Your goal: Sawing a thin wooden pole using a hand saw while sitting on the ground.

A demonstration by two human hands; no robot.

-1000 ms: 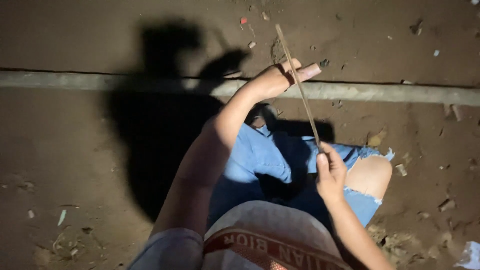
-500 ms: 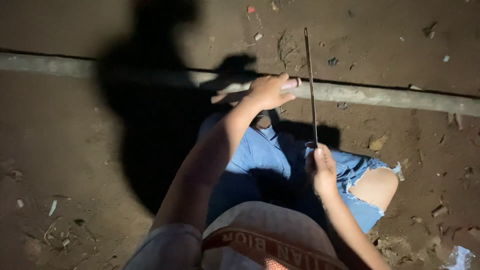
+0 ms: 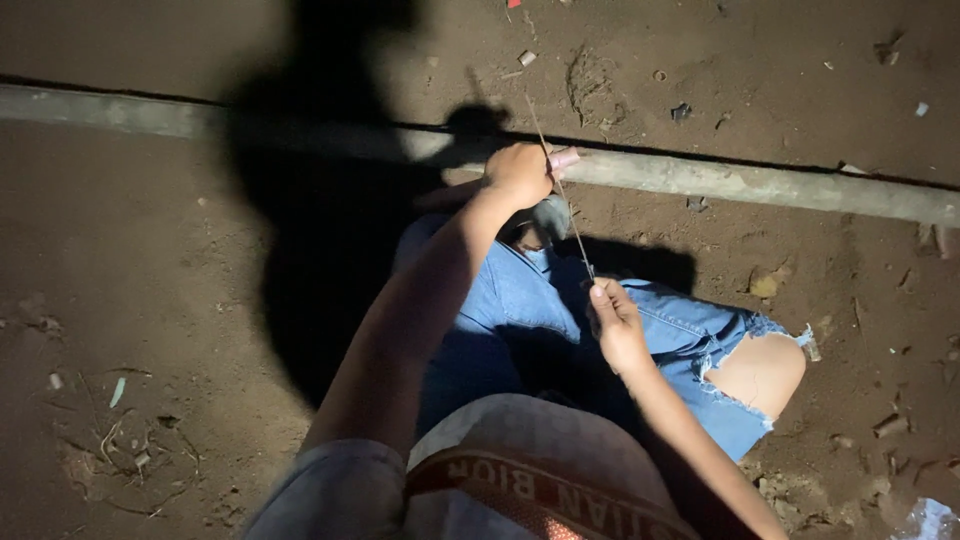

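I sit on bare dirt with my legs in torn blue jeans [image 3: 520, 300]. My left hand [image 3: 520, 172] is stretched forward and closed around a small pinkish knife handle [image 3: 563, 158]; the blade itself is too dark to make out. My right hand [image 3: 614, 322] pinches the near end of a long thin stick [image 3: 562, 190], which slants up and away past my left hand. The stick runs right beside the knife handle.
A long pale concrete strip [image 3: 760, 185] crosses the ground from left to right just beyond my hands. Small scraps and shavings [image 3: 120, 440] litter the dirt. My shadow [image 3: 330, 180] falls dark on the left. A white sack [image 3: 540, 470] lies on my lap.
The stick has tilted, its far end swinging left, and my right hand has drawn it nearer my lap. My left hand stays by the concrete strip.
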